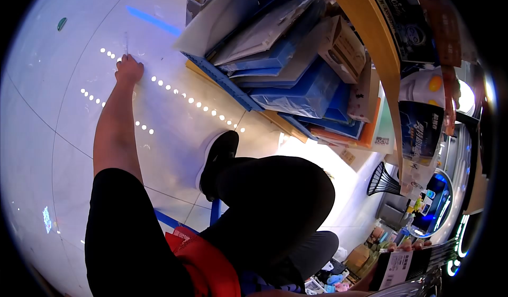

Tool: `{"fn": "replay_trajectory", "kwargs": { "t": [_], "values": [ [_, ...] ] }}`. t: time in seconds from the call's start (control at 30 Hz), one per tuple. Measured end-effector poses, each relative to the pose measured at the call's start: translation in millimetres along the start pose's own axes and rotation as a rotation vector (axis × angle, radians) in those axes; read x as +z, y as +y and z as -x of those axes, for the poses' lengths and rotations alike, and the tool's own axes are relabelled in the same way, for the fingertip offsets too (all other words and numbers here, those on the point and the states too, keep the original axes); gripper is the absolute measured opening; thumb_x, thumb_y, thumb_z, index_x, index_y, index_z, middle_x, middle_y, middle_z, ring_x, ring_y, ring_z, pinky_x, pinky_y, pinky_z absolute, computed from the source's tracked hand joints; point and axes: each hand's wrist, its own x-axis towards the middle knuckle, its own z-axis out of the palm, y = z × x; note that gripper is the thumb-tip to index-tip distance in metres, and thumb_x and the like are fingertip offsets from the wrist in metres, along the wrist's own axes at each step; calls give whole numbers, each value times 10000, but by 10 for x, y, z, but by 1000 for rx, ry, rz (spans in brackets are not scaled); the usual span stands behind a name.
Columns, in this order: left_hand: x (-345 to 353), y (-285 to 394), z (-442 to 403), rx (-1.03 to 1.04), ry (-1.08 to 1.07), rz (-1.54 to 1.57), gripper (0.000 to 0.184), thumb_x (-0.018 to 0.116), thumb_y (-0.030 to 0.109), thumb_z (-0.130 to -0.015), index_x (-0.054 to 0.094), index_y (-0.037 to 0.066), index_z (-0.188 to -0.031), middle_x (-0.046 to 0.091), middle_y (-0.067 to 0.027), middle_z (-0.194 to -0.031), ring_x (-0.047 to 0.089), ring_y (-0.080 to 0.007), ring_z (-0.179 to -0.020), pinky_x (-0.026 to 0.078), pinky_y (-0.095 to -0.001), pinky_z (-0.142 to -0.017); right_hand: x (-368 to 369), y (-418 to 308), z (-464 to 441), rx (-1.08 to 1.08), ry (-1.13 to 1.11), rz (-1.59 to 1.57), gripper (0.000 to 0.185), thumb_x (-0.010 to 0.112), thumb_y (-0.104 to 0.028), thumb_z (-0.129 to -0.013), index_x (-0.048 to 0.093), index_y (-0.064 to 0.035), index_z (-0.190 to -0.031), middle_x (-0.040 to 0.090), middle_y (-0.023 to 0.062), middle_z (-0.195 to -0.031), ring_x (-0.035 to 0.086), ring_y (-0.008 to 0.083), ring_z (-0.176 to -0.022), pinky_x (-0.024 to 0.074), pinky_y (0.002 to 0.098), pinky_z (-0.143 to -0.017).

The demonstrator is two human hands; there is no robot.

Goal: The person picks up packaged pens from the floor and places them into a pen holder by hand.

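My left hand (128, 70) reaches down to the pale tiled floor (69, 90), its fingers drawn together at a faint thin streak; what they hold, if anything, is too small to tell. Rows of small light spots lie around that hand. At the lower right, the fingers of my right hand (405, 244) wrap round a dark package (397, 269) with a white barcode label. Part of the right hand is hidden behind the package.
Blue file holders (296, 93) and a cardboard box (341, 48) fill a shelf with a wooden edge (389, 38). My knee and black shoe (218, 154) are below it. A black wire basket (382, 180) and assorted goods (338, 276) sit at the right.
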Motion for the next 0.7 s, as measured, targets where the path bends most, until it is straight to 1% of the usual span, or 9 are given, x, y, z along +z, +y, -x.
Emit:
{"fn": "replay_trajectory", "kwargs": {
  "t": [0.03, 0.13, 0.23, 0.33, 0.43, 0.53, 0.63, 0.67, 0.7],
  "values": [
    [-36, 13, 26, 20, -8, -1, 694, 504, 372, -958, 336, 42, -1546, 266, -57, -1636, 344, -333, -1453, 413, -531, -1111, 3, -8, 6, -2, 1, 2, 1017, 844, -430, -765, 266, -54, -1513, 441, 140, -1344, 515, 336, -1196, 445, 576, -980],
    [6, 9, 49, 52, 4, 44, 666, 606, 383, -934, 427, 32, -1472, 327, -123, -1592, 368, -375, -1432, 428, -552, -1102, 10, -29, 36, -2, -3, 2, 1016, 837, -434, -770, 263, -53, -1517, 439, 140, -1347, 512, 335, -1199, 441, 575, -982],
    [26, -8, 68, 60, 19, 39, 675, 616, 382, -915, 443, 22, -1459, 321, -132, -1589, 380, -391, -1415, 426, -542, -1106, 9, -38, 56, -3, -5, 4, 1016, 831, -438, -775, 260, -51, -1521, 437, 140, -1350, 509, 335, -1201, 437, 574, -985],
    [115, 22, 94, 40, 89, 105, 712, 642, 394, -885, 445, 19, -1457, 334, -142, -1578, 387, -405, -1404, 424, -543, -1103, -2, -66, 80, -3, -5, 7, 1015, 825, -443, -780, 257, -50, -1524, 435, 140, -1353, 506, 335, -1203, 433, 572, -988],
    [92, 47, 126, -17, 94, 200, 737, 669, 409, -856, 470, 10, -1443, 312, -160, -1586, 408, -432, -1383, 422, -531, -1106, -19, -90, 102, -5, -3, 8, 1014, 818, -447, -786, 254, -49, -1528, 433, 140, -1356, 503, 334, -1206, 428, 571, -990],
    [34, 9, 170, -109, 83, 338, 620, 672, 332, -864, 544, -7, -1367, 290, -131, -1589, 439, -381, -1364, 462, -490, -1069, -54, -114, 118, -4, -1, 5, 1013, 812, -451, -791, 251, -47, -1531, 431, 140, -1359, 500, 334, -1208, 424, 570, -993],
    [443, -367, -144, -41, 252, 365, 490, 681, 303, -858, 658, -36, -1212, 475, -187, -1471, 573, -409, -1218, 488, -444, -1042, -103, -136, 157, -11, -1, -5, 1012, 806, -456, -796, 248, -46, -1535, 430, 141, -1362, 497, 334, -1210, 420, 569, -996],
    [450, -483, -196, -13, 265, 316, 405, 671, 269, -847, 725, -43, -1100, 668, -216, -1241, 663, -396, -1097, 516, -404, -999, -119, -146, 166, -12, 0, -9, 1012, 804, -457, -798, 247, -46, -1536, 429, 141, -1363, 496, 334, -1211, 419, 568, -997],
    [534, -616, -219, -46, 324, 423, 386, 662, 238, -841, 733, -37, -1102, 700, -221, -1169, 681, -377, -1083, 523, -400, -986, -142, -159, 186, -14, -1, -12, 1012, 802, -459, -800, 246, -45, -1538, 428, 141, -1364, 495, 334, -1212, 417, 568, -997]
  ]
}}
